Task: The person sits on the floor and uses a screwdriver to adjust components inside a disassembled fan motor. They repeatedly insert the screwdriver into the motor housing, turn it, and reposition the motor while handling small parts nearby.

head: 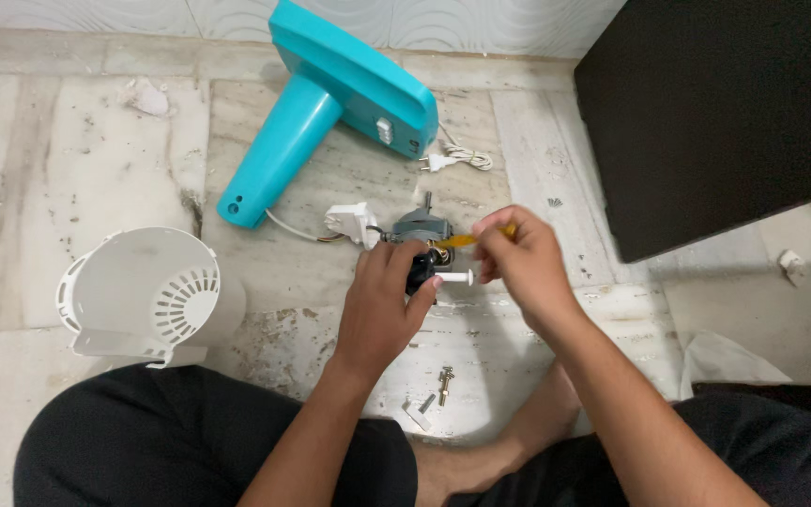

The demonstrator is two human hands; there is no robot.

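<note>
The left hand (382, 305) is clamped around a small fan motor (421, 246), a grey and black block with a thin metal shaft pointing away from the person and a short white peg jutting out to its right; it sits low over the marble floor (68, 178), just in front of the person's crossed legs. The right hand (518, 263) has its fingertips pinched together on a yellow-handled screwdriver (466, 240), whose tip meets the motor's top. A wire runs from the motor past a white plastic piece (353, 222) to the turquoise fan stand (330, 103) lying on its side beyond. A white plug with coiled cord (452, 160) lies near the stand. To the left stands a white vented housing (147, 296). Loose screws (443, 383) lie between the knees, and a dark cabinet (715, 113) fills the right
</note>
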